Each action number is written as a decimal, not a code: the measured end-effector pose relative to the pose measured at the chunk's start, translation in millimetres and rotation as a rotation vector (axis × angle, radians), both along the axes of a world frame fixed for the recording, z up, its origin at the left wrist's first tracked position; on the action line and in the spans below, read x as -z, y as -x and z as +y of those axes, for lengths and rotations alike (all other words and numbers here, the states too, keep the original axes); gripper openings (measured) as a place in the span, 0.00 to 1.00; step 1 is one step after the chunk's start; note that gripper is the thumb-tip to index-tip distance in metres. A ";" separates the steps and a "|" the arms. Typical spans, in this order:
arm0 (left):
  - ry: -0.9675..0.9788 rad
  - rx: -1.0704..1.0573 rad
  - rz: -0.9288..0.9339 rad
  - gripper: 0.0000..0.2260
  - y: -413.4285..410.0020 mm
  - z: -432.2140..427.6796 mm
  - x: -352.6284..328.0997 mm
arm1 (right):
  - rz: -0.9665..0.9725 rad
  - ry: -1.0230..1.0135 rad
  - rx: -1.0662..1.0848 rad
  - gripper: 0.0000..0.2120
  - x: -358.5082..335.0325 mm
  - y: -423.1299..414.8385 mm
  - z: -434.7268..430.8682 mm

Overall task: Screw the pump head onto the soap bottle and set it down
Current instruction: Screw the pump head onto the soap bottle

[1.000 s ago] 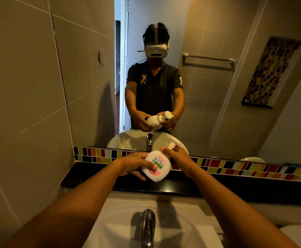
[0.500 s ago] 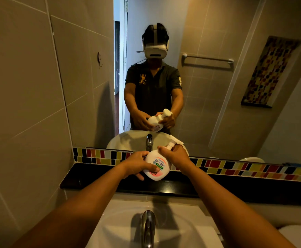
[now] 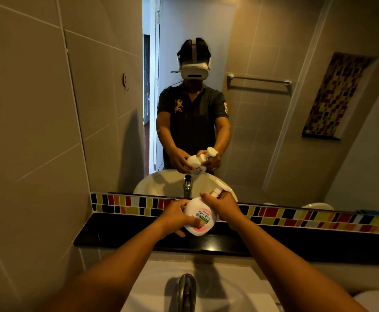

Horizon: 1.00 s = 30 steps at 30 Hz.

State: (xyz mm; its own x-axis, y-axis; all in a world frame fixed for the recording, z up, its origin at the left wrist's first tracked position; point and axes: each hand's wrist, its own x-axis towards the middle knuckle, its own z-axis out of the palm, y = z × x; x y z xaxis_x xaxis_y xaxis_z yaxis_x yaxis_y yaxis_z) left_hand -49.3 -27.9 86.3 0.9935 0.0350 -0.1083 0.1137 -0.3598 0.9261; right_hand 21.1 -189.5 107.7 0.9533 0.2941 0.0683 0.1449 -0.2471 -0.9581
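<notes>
A white soap bottle [image 3: 199, 218] with a pink and green label is held tilted above the black ledge [image 3: 116, 230], its top pointing up and to the right. My left hand [image 3: 176, 216] grips the bottle's body from the left, thumb across the label. My right hand [image 3: 223, 206] is wrapped around the neck, and the white pump head [image 3: 216, 192] pokes out just above its fingers. The mirror shows the same bottle with the pump sitting on its neck.
A chrome tap [image 3: 186, 291] stands over the white basin [image 3: 152, 287] below my arms. A coloured mosaic strip [image 3: 296, 216] runs along the mirror's base. A tiled wall [image 3: 26, 131] closes the left side. A white object [image 3: 319, 206] sits at the far right of the ledge.
My right hand has shifted its hold around the pump and neck, and the bottle has tipped slightly. Both hands stay at about the same place above the ledge.
</notes>
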 end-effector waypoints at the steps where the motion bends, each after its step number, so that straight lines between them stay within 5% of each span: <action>1: 0.025 0.011 0.014 0.29 0.5 2.8 -0.6 | 0.008 -0.011 -0.023 0.09 0.1 1.1 -0.3; 10: 0.128 -0.009 0.087 0.27 7.0 18.9 5.4 | 0.209 -0.261 -0.142 0.15 -10.2 8.4 -14.7; 30: -0.001 -0.096 0.055 0.27 -2.7 7.8 31.3 | 0.088 -0.154 -0.033 0.10 -10.4 3.3 -14.8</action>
State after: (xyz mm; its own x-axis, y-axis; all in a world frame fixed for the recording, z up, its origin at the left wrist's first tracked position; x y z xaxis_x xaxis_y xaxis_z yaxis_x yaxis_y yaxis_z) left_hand -46.6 -20.0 55.0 0.9782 0.1296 -0.1623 0.1980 -0.3455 0.9173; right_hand 17.7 -204.3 118.1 0.9477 0.3176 0.0321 0.0648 -0.0930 -0.9936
